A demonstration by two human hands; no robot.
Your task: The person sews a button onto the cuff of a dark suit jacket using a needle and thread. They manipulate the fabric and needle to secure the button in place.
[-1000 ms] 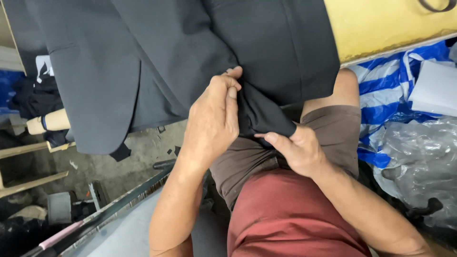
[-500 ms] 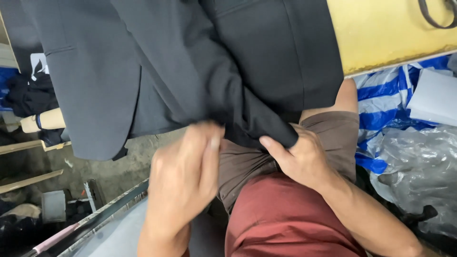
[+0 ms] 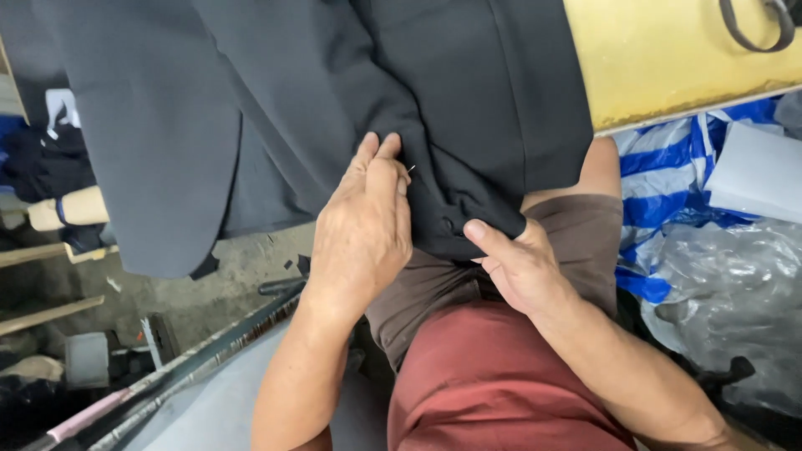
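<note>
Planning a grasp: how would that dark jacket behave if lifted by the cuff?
The dark jacket is probably floppy: it drapes and creases under the left hand. Likely not slippery, since its weave looks matte. The right hand pinches its cuff, so it should bunch easily.

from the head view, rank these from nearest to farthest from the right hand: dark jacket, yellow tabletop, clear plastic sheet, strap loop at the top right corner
1. dark jacket: its hem is pinched by the right hand, in contact.
2. clear plastic sheet: to the hand's right, low on the floor side.
3. yellow tabletop: up and to the right, beyond the jacket's edge.
4. strap loop: on the tabletop at the top right corner, farthest.
</note>
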